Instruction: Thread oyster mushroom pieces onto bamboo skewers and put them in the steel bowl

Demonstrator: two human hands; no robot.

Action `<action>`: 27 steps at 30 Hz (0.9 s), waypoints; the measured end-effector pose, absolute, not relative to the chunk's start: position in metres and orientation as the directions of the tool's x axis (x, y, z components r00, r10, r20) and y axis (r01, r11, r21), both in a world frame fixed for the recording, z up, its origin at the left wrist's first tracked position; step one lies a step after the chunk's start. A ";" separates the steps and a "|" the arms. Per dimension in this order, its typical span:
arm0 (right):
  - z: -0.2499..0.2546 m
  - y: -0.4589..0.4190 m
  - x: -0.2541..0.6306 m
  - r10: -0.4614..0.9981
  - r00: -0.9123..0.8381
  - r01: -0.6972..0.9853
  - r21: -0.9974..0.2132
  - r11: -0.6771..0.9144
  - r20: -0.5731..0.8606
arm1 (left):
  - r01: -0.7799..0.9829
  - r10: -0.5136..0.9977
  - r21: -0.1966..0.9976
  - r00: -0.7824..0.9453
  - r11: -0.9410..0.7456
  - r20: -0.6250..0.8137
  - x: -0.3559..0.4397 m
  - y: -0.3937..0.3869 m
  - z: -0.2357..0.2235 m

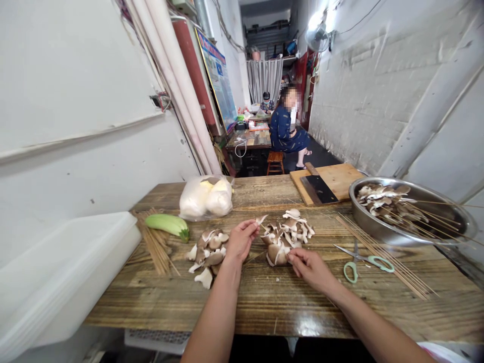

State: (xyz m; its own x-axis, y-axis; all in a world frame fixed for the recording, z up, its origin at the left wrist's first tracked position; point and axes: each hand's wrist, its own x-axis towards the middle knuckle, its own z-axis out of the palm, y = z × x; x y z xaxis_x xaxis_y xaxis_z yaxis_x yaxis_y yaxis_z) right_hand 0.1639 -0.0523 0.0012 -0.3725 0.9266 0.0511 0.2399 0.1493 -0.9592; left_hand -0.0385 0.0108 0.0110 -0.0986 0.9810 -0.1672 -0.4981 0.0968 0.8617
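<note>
My left hand (243,238) is raised over the middle of the wooden table, its thumb and fingers pinched on a small oyster mushroom piece (261,220). Whether a skewer runs through that piece I cannot tell. Just right of it, my right hand (308,267) has its fingertips closed at the edge of a larger oyster mushroom (278,253), at the near side of a loose pile (298,228). Left of my left wrist lies a second heap of oyster mushrooms (206,252), partly hidden by the forearm.
On the right are green-handled scissors (368,261), bamboo skewers (393,259) and a steel basin (410,239) of skewered mushrooms. A cleaver (319,189) lies on a cutting board (342,176). Leftward are a green vegetable (164,224), more skewers (155,242), a plastic bag (206,199) and white trays (75,267). People sit behind.
</note>
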 end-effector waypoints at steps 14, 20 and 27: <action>-0.001 -0.053 0.165 0.927 -0.371 0.235 -0.961 0.148 0.052 | -0.125 0.977 0.983 -0.181 -0.135 0.111 -0.035 0.009 0.006; -0.001 -0.054 0.165 0.922 -0.381 0.224 -0.961 0.162 0.067 | -0.040 0.980 0.987 -0.132 -0.157 0.151 -0.036 0.005 0.012; 0.002 -0.054 0.165 0.935 -0.319 0.246 -0.939 0.239 0.154 | 0.054 0.985 0.985 -0.025 -0.167 0.168 -0.026 -0.001 0.016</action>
